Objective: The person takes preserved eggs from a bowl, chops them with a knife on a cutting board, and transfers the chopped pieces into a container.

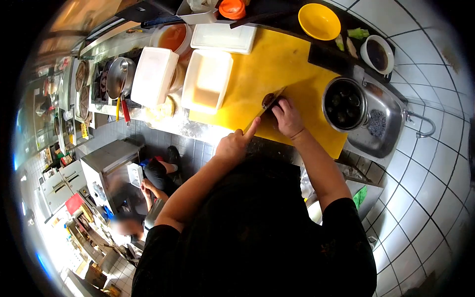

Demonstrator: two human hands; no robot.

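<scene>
On the yellow cutting board [277,59] lies a small dark brown piece of food [268,101]. My left hand [233,146] is closed round the handle of a knife [257,118], whose blade points up and right beside the dark piece. Just right of the blade is my right hand [288,118], its fingers bent close together near the food; whatever they pinch is too small to make out. A metal pot [345,104] with dark round pieces in liquid stands right of the board. An open white container [207,81] stands on the board's left part.
A sink [383,119] with a faucet lies at the right. White lids [222,38], a yellow bowl [319,22] and a white bowl of dark liquid [377,54] stand along the back. A pan [120,78] is on the stove, left. Another person [161,180] is at lower left.
</scene>
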